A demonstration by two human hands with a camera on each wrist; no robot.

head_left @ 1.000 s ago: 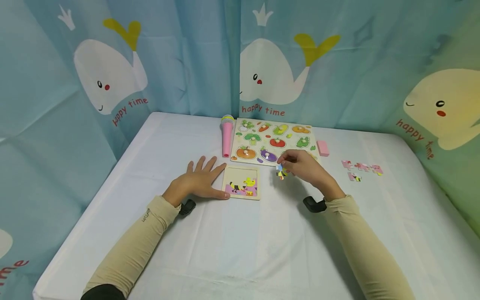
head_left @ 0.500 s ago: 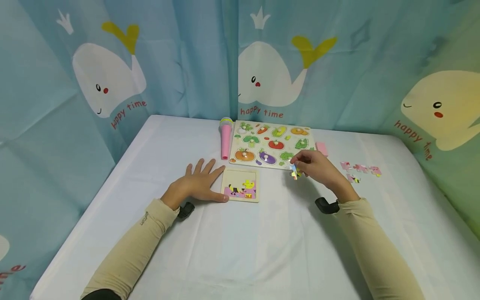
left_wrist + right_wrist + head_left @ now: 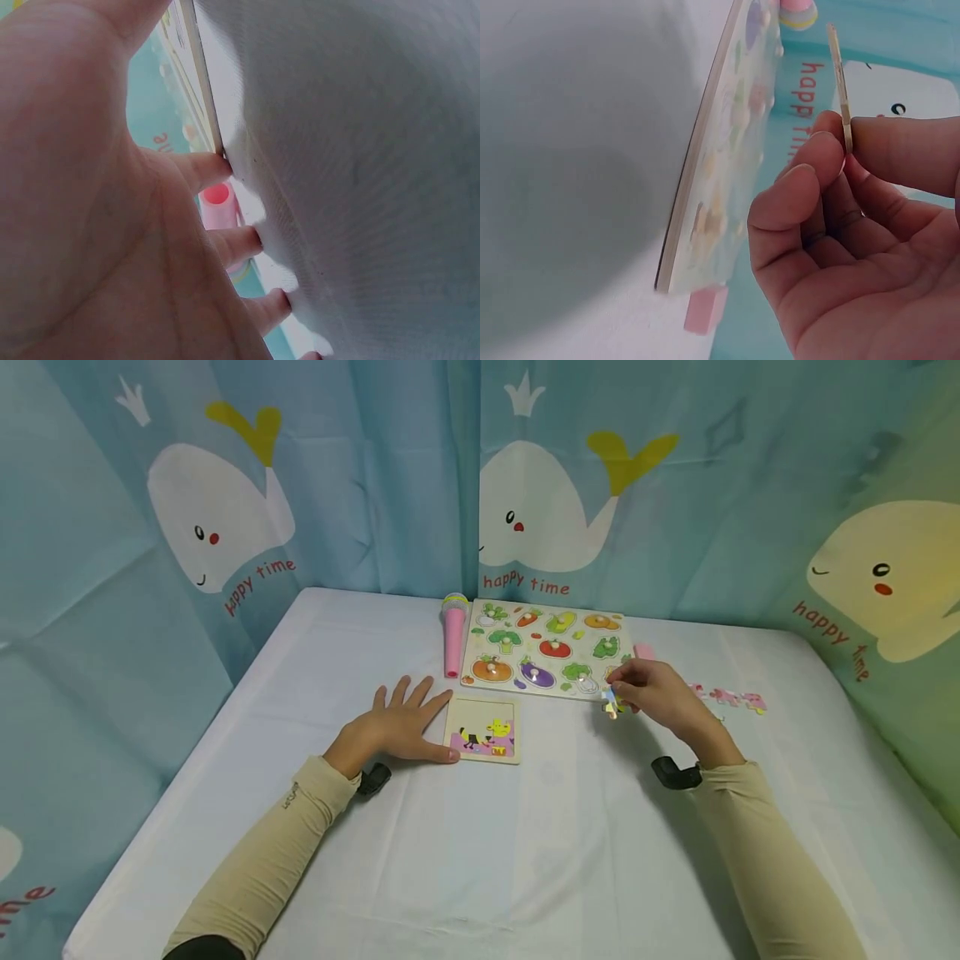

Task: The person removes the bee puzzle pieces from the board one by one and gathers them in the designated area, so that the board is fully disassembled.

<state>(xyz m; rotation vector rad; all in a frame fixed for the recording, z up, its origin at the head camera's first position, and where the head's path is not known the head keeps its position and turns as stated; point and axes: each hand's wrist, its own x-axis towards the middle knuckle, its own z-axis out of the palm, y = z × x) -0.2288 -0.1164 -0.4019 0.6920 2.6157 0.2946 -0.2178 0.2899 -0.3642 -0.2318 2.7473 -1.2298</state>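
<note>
My left hand [image 3: 401, 727] lies with spread fingers on the white cloth, its thumb and index fingertip at the left edge of a small wooden puzzle tray [image 3: 483, 762]. Yellow, black and pink pieces fill the lower part of that tray; its upper part is bare wood. Between thumb and fingertips, my right hand [image 3: 660, 697] pinches a jigsaw piece [image 3: 611, 702] above the table, at the vegetable board's near right corner. In the right wrist view the thin jigsaw piece [image 3: 840, 82] is seen edge-on, its picture face not visible.
Behind stands a vegetable peg puzzle board [image 3: 517, 649], with a pink toy microphone [image 3: 453, 639] on its left. A pink block [image 3: 643, 651] sits at its right. Several pink jigsaw pieces [image 3: 727, 697] lie farther right, partly hidden by my right hand. A whale-print curtain [image 3: 390, 477] hangs behind the table.
My right hand has moved to the right, away from the small tray, carrying the jigsaw piece. It now covers part of the loose pieces. The left hand has stayed in place.
</note>
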